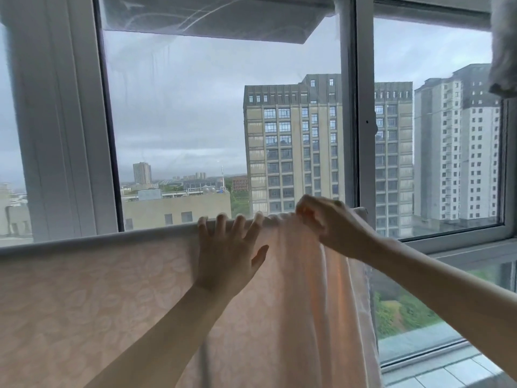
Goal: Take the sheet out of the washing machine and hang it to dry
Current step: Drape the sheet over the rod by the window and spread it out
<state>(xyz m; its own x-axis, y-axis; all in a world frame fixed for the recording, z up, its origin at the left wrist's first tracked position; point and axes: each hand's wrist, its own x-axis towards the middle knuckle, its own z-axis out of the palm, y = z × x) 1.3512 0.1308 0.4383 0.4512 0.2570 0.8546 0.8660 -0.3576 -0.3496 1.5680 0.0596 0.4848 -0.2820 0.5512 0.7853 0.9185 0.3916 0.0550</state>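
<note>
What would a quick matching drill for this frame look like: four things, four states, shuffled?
Things:
1. left hand
2. right hand
3. pale pink patterned sheet
4. grey fabric at the top right corner

States:
A. hangs high beside the window frame
B. fingers spread, resting along the top edge
C. draped over a horizontal rail
D. fingers curled, pinching bunched cloth

Pairs: 1-B, 2-D, 3-C, 4-A

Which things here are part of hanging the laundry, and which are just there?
Job: sheet, rail under it, left hand flat on its top edge, right hand pinching the bunched part.
Just there: window, grey cloth hanging top right.
</note>
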